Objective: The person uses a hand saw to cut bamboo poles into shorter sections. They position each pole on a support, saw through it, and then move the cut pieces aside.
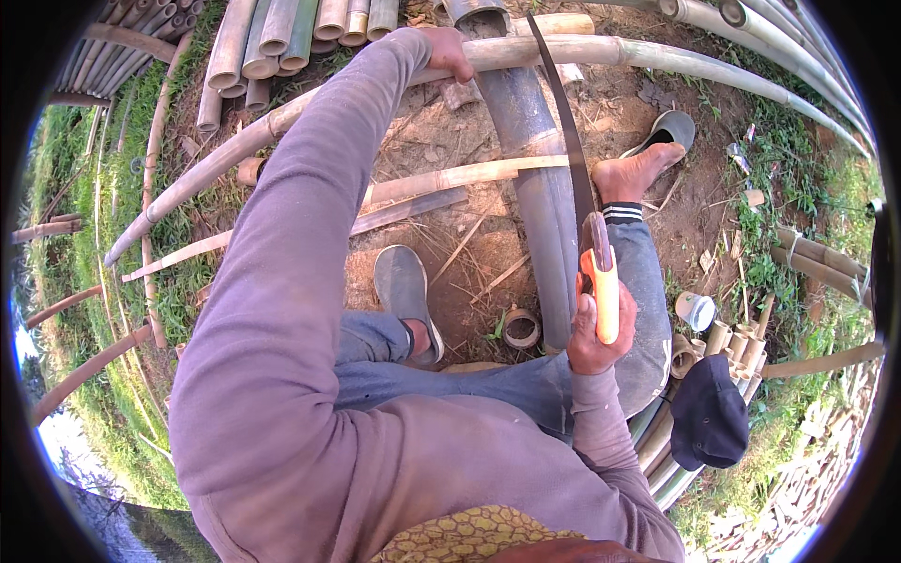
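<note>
A long bamboo pole (648, 56) lies across the far side of the view, bent by the lens. My left hand (447, 53) is closed around it, left of the saw. In my right hand (603, 330) is the orange handle of a handsaw (570, 141), held near my right knee. Its long dark blade points away from me and crosses over the pole; whether the teeth touch it I cannot tell. A thick grey bamboo trunk (530, 141) runs lengthwise under the pole, between my legs.
Cut bamboo poles (253, 47) are stacked at the far left, with more at the far right. A split bamboo strip (450, 176) crosses the trunk. At the right are a dark cap (710, 413), a white cup (694, 310) and short bamboo pieces (746, 347). A bamboo ring (522, 328) lies near my left shoe.
</note>
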The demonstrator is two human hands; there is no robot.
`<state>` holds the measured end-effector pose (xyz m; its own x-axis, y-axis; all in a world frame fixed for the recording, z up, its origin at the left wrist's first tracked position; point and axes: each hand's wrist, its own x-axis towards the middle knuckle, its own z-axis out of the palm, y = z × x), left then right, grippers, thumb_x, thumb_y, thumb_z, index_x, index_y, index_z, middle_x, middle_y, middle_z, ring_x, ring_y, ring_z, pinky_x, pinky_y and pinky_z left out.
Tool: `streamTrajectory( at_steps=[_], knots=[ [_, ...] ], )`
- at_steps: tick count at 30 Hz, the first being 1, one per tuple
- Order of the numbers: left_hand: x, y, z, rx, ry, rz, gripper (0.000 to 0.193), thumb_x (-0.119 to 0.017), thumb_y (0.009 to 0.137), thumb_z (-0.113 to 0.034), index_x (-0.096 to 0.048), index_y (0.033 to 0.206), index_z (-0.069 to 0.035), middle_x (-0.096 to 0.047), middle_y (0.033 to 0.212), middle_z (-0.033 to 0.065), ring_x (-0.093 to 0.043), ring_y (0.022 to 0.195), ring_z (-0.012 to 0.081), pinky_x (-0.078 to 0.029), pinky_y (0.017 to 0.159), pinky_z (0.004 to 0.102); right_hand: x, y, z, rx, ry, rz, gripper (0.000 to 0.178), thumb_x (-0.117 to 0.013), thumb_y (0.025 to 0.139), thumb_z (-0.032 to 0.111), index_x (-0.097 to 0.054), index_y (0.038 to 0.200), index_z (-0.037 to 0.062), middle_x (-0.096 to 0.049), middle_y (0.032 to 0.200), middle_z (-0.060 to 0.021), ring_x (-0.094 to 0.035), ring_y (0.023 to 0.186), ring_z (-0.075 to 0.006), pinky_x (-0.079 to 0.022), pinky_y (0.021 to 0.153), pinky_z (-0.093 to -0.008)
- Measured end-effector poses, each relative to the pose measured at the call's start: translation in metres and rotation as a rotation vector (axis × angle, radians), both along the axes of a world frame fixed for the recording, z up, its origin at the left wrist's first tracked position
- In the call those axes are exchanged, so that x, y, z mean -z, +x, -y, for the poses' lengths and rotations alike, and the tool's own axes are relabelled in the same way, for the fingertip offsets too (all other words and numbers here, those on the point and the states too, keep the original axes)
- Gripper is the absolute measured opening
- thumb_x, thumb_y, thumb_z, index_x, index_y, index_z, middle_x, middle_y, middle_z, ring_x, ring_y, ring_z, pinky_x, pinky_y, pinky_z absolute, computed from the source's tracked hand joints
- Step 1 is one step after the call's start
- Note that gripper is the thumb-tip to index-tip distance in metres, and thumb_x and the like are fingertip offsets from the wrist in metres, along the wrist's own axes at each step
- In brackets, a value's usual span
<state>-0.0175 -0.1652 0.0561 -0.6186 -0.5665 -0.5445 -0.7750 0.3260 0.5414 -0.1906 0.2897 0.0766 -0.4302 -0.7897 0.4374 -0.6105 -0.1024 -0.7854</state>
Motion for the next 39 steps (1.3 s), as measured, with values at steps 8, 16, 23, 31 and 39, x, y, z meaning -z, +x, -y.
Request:
streamTrajectory(
  at_steps=[8,16,23,31,39],
  knots=[
    [-0.016,-0.005,-0.012,0.055,-0.269,0.001,0.062,-0.08,0.072,-0.03,-0.071,0.127,-0.003,-0.076,0.109,0.0182,-0.075,0.097,0.0279,-0.057,0.09,0.0432,0.006,-0.009,0.143,-0.006,-0.121,-0.023,0.04,-0.082,0.096,0.015,-0.064,0.128,-0.0027,-0.074,0.113,-0.0179,-0.077,0.094,-0.027,-0.06,0.08,-0.0379],
    [-0.024,-0.018,-0.071,-0.099,-0.657,0.213,0.042,-0.074,0.091,-0.027,-0.063,0.129,-0.014,-0.075,0.123,0.0148,-0.073,0.118,0.0333,-0.06,0.095,0.0496,0.011,-0.018,0.127,-0.122,0.004,0.33,0.04,-0.075,0.102,0.021,-0.059,0.13,-0.0036,-0.07,0.11,-0.012,-0.067,0.092,-0.0162,-0.056,0.081,-0.0306],
    [-0.036,-0.022,-0.079,-0.062,-0.616,0.294,0.047,-0.076,0.089,-0.031,-0.066,0.132,-0.015,-0.076,0.125,0.0131,-0.073,0.118,0.0337,-0.06,0.098,0.0494,0.043,-0.02,0.109,-0.098,0.008,0.392,0.036,-0.069,0.103,0.014,-0.058,0.133,-0.0036,-0.069,0.112,-0.0112,-0.066,0.093,-0.0125,-0.056,0.081,-0.0297],
    [-0.04,-0.006,-0.074,-0.078,-0.611,0.282,0.047,-0.075,0.089,-0.037,-0.07,0.13,-0.015,-0.077,0.124,0.0138,-0.074,0.115,0.0335,-0.06,0.1,0.0486,-0.029,-0.006,0.046,-0.039,0.075,0.084,0.045,-0.067,0.103,0.011,-0.057,0.142,-0.01,-0.068,0.135,-0.0285,-0.072,0.121,-0.0363,-0.058,0.101,-0.043],
    [-0.034,-0.021,-0.079,-0.077,-0.61,0.251,0.05,-0.076,0.086,-0.033,-0.067,0.132,-0.015,-0.076,0.123,0.0155,-0.073,0.116,0.0349,-0.058,0.101,0.0484,-0.016,-0.008,0.127,0.007,-0.017,0.051,0.043,-0.072,0.1,0.008,-0.061,0.138,-0.0082,-0.073,0.128,-0.0235,-0.075,0.113,-0.0304,-0.059,0.095,-0.0385]
  ],
)
